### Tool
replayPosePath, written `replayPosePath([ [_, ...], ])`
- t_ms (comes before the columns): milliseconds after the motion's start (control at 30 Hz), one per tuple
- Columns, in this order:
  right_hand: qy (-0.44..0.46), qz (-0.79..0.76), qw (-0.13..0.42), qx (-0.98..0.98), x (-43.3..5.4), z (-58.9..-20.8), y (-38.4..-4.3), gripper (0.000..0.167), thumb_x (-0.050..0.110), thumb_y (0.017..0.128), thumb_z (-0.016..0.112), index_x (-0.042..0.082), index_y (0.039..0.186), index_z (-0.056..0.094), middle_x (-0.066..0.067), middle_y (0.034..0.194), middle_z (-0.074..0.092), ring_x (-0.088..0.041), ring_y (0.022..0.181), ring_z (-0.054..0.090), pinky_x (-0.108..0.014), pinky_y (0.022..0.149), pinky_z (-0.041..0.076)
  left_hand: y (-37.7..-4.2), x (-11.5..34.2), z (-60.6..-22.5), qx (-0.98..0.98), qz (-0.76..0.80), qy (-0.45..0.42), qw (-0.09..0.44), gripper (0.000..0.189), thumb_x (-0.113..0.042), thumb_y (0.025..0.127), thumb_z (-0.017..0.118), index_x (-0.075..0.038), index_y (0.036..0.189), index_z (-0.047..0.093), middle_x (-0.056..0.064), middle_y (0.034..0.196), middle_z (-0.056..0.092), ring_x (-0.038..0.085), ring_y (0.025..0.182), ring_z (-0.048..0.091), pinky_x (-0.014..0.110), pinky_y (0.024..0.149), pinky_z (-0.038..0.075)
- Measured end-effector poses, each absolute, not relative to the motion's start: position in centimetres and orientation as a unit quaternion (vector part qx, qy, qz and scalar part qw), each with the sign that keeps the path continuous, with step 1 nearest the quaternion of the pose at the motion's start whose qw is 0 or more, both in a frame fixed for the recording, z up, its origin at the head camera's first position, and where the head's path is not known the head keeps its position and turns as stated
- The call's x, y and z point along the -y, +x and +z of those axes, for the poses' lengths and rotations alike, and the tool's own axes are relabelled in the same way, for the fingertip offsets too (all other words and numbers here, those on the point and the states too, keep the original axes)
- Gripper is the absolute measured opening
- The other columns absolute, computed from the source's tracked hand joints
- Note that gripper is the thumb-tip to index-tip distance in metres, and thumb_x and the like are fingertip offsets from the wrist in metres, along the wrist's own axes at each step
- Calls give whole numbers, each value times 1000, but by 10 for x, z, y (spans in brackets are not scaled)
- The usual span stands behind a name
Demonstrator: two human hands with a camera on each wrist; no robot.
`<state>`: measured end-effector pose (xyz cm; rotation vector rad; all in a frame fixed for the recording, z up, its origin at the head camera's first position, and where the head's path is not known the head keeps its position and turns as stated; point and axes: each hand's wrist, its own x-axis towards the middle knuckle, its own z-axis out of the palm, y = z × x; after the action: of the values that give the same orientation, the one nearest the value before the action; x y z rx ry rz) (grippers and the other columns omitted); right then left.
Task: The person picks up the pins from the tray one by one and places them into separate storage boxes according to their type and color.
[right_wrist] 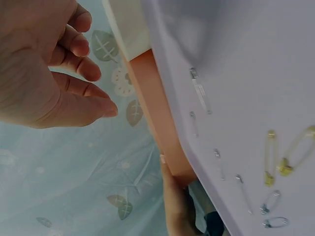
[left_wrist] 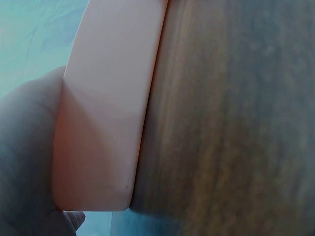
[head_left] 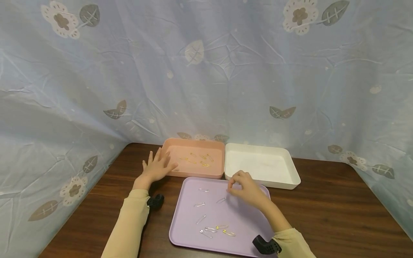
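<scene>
Bent over the far right part of the lilac tray [head_left: 245,218], my right hand [head_left: 246,188] has thumb and index finger brought together at the tips. Nothing shows between those fingertips [right_wrist: 109,107] in the right wrist view. Just left of them lies a silver safety pin [head_left: 221,200]. Several more silver safety pins [head_left: 201,219] and two gold ones [head_left: 222,227] lie on the lilac tray. My left hand [head_left: 156,168] spreads its fingers over the left end of the pink tray [left_wrist: 98,123], which holds several gold safety pins [head_left: 209,157].
A white tray [head_left: 261,163] stands right of the pink one, behind the lilac tray. All three trays are on a dark wooden table [head_left: 326,211]. A patterned light-blue curtain [head_left: 226,89] hangs close behind them. Each wrist wears a black device [head_left: 266,245].
</scene>
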<state>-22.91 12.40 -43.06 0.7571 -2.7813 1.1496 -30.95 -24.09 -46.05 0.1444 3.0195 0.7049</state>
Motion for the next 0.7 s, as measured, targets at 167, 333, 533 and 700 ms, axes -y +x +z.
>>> replayPosePath([
  [167, 277, 392, 7, 877, -127, -439, -222, 12, 15, 83, 74, 18, 79, 63, 2, 94, 58, -20, 96, 50, -32, 84, 40, -310, 240, -459, -973, 225, 47, 21, 85, -68, 93, 40, -18, 158, 17, 20, 164, -6, 52, 146, -14, 80, 106, -3],
  [333, 308, 408, -14, 859, -126, -447, -219, 9, 14, 83, 73, 16, 81, 65, 2, 93, 59, -12, 95, 50, -32, 87, 40, -309, 241, -459, -972, 228, 50, 28, 85, -68, 93, 40, -18, 158, 16, 19, 164, -8, 52, 146, -14, 80, 106, -5],
  [533, 334, 380, -45, 861, -122, -453, -215, 8, 16, 80, 75, 19, 80, 67, 5, 92, 56, -13, 95, 46, -27, 85, 35, -307, 240, -456, -969, 238, 50, 28, 85, -68, 93, 41, -18, 158, 16, 19, 164, -8, 51, 146, -15, 79, 106, -5],
  [700, 346, 346, -61, 870, -119, -457, -211, 9, 19, 76, 76, 22, 81, 70, 10, 92, 55, -9, 94, 43, -26, 85, 34, -308, 240, -457, -973, 223, 48, 31, 86, -70, 92, 38, -19, 158, 16, 19, 164, -8, 52, 147, -12, 79, 107, -3],
])
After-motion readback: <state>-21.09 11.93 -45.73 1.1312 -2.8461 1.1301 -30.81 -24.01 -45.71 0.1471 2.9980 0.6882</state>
